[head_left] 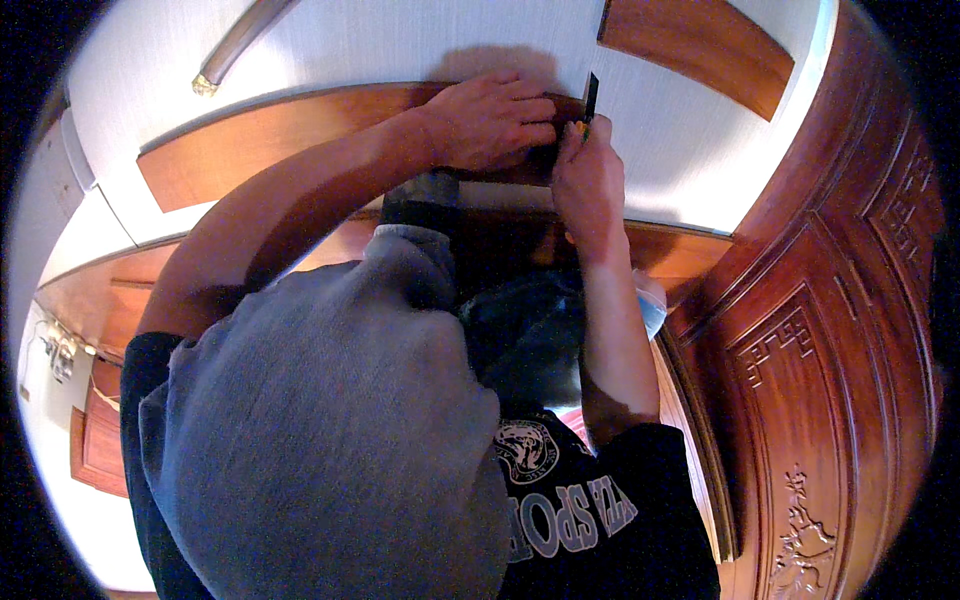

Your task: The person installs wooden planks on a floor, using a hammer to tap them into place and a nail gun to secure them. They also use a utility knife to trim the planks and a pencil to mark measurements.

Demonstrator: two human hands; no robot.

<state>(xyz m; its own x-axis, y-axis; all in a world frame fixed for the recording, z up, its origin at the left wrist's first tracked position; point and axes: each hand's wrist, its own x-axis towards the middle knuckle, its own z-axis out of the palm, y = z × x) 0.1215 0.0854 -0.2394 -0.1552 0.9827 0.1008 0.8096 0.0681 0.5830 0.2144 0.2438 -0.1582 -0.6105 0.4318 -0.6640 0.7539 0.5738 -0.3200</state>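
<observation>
My left hand lies over a long brown wooden plank, palm down, with its fingers bent a little over the board near its right end. Just to the right, my right hand is closed around a utility knife. The dark blade sticks up past my fist, beyond the plank's far edge, and most of the handle is hidden in my fingers. My bent leg in grey cloth reaches toward the plank, and its foot is near the board's close edge, below my left wrist.
The plank lies on a pale, finely textured surface. A second brown board is at the far right, and a long, shiny strip with a ragged end at the far left. A carved dark wooden panel stands along the right side.
</observation>
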